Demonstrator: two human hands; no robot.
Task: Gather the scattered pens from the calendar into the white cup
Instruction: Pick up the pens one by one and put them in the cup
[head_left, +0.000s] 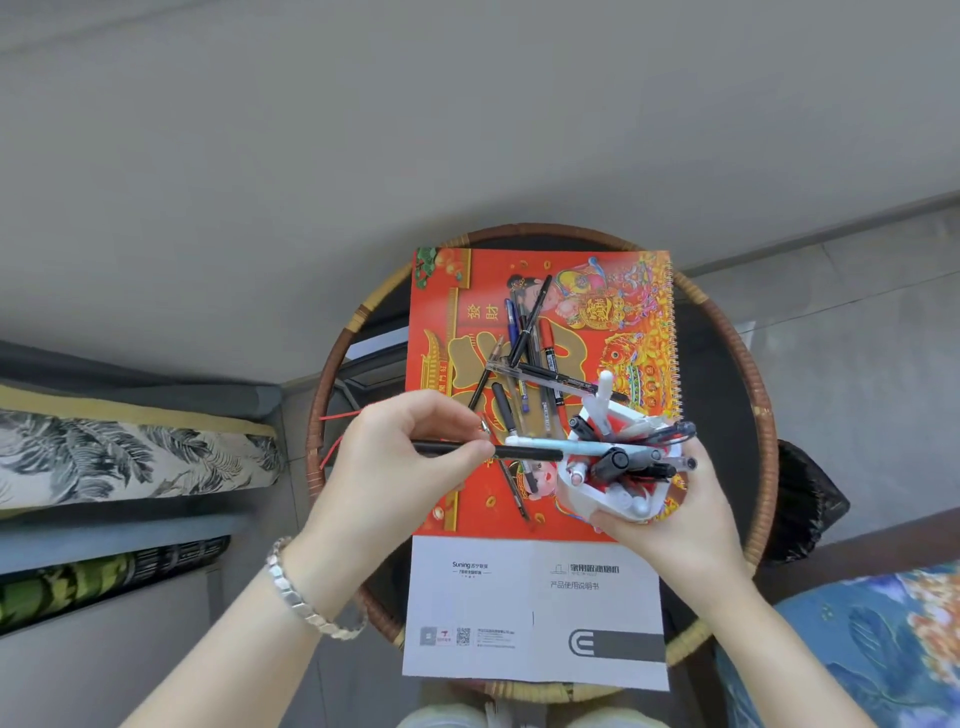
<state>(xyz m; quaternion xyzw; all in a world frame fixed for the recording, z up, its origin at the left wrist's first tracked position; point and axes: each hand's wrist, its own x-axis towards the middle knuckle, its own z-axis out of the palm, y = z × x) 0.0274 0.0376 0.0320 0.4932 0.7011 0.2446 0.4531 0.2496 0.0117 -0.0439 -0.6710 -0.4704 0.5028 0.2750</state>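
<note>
A red and gold calendar (452, 291) lies on a round woven table. Several loose pens (524, 353) are scattered across its middle. My right hand (670, 525) grips the white cup (587, 501) from below and tilts it to the left, with several pens and markers sticking out of its mouth. My left hand (400, 457) pinches a black pen (524, 453) held level, its far end at the cup's mouth beside a pale blue pen (561, 445).
A white instruction booklet (530, 613) lies under the calendar's near edge. The table's woven rim (332, 374) rings everything. Patterned cushions (119, 457) sit at the left, a blue floral cushion (872, 649) at the lower right, a black bag (805, 499) beyond the rim.
</note>
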